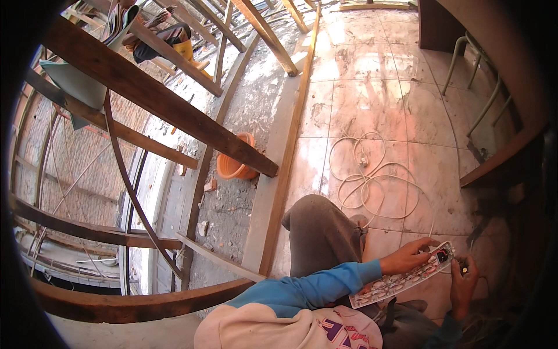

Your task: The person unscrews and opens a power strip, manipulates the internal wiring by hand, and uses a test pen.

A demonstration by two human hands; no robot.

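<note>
A long white power strip [386, 286] with a row of sockets lies slanting across my lap at the lower right. At its far end a dark opening shows red and black parts [444, 254]. My left hand [407, 257] grips the strip close to that end, fingers bent over its upper edge. Just right of the opening, my right hand [463, 279] is closed around a small dark object [464, 270] with a round brass-coloured end; most of it is hidden in the fingers. A pale cable runs near the strip's far end.
A pale cable [366, 180] lies in loose loops on the tiled floor [372, 87], its plug in the middle. Wooden beams [157, 99] cross the left side. Beyond them stands an orange bucket [228, 168]. A metal-legged chair [485, 107] is at right; another person [168, 43] sits far left.
</note>
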